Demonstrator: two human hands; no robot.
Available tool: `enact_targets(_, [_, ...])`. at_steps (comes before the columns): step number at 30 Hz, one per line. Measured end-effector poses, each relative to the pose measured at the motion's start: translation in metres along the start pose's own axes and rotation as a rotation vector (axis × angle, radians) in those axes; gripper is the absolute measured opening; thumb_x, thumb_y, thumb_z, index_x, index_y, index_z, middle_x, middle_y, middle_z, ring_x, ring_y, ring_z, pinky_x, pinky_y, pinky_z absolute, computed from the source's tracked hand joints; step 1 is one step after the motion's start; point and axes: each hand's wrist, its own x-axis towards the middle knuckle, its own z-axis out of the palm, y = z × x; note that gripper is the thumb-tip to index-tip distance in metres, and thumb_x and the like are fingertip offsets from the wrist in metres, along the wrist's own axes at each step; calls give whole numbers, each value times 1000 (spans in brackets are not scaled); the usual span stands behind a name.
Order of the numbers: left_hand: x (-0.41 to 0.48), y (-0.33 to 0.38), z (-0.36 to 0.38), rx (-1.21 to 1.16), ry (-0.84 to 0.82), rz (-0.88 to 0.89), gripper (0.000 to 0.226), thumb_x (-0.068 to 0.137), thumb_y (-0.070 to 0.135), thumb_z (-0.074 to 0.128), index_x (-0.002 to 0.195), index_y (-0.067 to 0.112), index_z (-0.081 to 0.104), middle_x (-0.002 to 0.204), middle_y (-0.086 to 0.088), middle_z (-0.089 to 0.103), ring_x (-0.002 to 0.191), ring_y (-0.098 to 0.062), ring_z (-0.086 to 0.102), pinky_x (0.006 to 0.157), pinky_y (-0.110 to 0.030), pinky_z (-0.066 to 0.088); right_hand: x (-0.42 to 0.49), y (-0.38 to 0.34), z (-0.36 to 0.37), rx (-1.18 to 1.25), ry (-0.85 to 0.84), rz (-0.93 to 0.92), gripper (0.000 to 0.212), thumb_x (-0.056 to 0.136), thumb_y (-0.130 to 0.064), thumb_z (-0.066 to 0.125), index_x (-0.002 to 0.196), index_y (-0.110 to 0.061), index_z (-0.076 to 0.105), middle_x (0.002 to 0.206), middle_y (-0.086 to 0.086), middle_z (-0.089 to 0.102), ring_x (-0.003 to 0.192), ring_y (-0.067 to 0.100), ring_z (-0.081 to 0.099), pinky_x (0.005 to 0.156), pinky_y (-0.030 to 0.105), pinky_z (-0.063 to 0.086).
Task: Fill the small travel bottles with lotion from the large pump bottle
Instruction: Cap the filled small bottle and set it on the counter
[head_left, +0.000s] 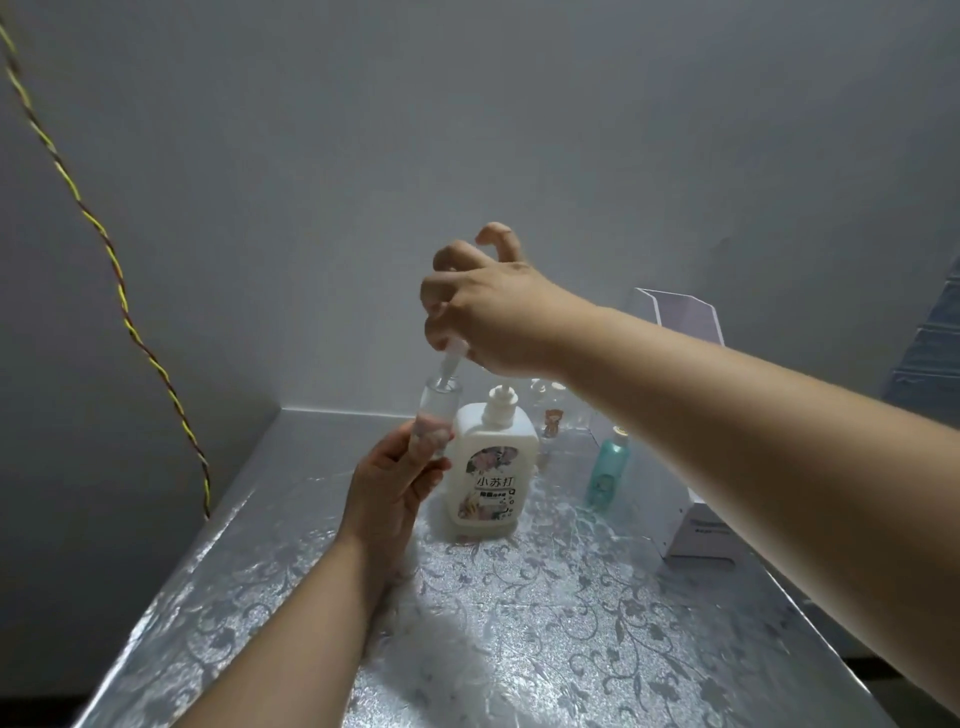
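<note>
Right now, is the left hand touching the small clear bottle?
Touching. The head view shows the left hand with its fingers and thumb curled round the lower half of the small clear bottle, holding it upright.

- A table (519, 623) is covered with a shiny silver sheet printed with curling flowers and vines.
- A twisted yellow-and-red cable (111, 260) is hung down the grey wall (363, 130) at the left, ending beside the table's left edge.
- A white carton (696, 530) is set on the table's right side.
- A pale raised panel (685, 317) is seen behind it, possibly the carton's open lid.
</note>
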Motion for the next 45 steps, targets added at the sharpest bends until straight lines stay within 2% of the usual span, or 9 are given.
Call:
enact_targets(6, [0,-1,-2,-24,7,5,61,32,53,96,79,18,78,81,-1,71,66,-9,61,60,-16,51,-2,-6,0,306,-20,149,65,78,5,50,125,-40,54,146,-12,35,130,14,39,103,40,31])
enact_targets(10, [0,-3,1,-60,67,-14,76,26,48,98,89,14,73,83,-2,73,63,-9,63,60,-16,52,-2,-5,2,1088,44,722,60,78,5,57,132,-20,52,133,2,50,114,18,55,87,28,51])
enact_targets(14, [1,-3,-1,-139,95,-28,76,22,41,100,87,13,71,84,-6,74,61,-11,66,56,-18,54,-13,-18,18,1498,-83,918,49,76,-3,74,123,-6,59,116,9,63,111,24,59,103,35,44])
enact_targets(18, [2,-4,-1,-155,84,-19,63,23,41,100,76,15,78,83,-6,75,61,-11,66,57,-18,55,-17,-24,18,1540,19,922,26,83,-7,70,108,-4,68,108,12,69,94,16,58,80,23,45])
enact_targets(22, [2,-3,-1,-175,81,-14,60,25,40,100,75,15,77,85,-8,75,61,-11,66,58,-19,55,-14,-23,18,1522,32,902,16,82,-8,72,98,-8,69,91,9,67,82,14,57,79,26,46])
enact_targets(29, [3,-3,1,-240,64,-48,67,28,37,100,83,8,75,87,-15,74,55,-12,64,51,-17,53,-16,-25,26,1672,179,844,20,83,2,68,74,-15,61,69,-4,59,44,-11,52,44,0,37])
enact_targets(34, [2,-1,2,-240,45,-61,64,27,39,100,79,9,78,86,-14,75,55,-11,64,52,-17,53,-14,-23,31,1737,185,749,28,78,10,69,74,-15,57,73,2,59,62,5,59,65,11,48])
enact_targets(40, [1,0,2,-263,35,-72,64,29,37,100,81,6,77,86,-16,74,56,-13,65,52,-18,54,-14,-22,29,1805,206,738,32,77,15,66,70,-14,54,76,10,60,46,-4,58,42,3,39])
enact_targets(45, [1,-1,2,-273,21,-78,63,27,36,100,80,9,78,84,-13,74,57,-12,65,52,-17,53,-11,-24,30,1707,211,785,29,70,8,76,74,-14,57,74,5,57,64,11,56,65,16,50])
